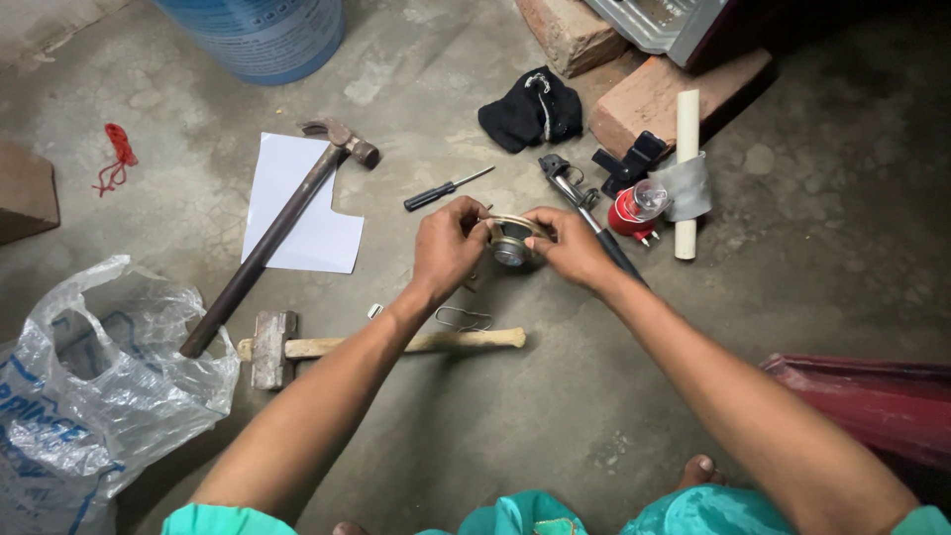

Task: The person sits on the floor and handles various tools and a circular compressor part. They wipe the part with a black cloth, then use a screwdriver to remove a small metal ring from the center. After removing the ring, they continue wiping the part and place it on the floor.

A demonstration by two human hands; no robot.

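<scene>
A small round metal part [511, 248], just beyond the wooden-handled mallet [297, 348] on the floor, is pinched from both sides between the left hand [448, 243] and right hand [572, 243], equally near, its flat face turned upward.

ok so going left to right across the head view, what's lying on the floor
plastic bag → red string → white paper → black screwdriver → round metal part in both hands → red bulb holder → white pipe
</scene>
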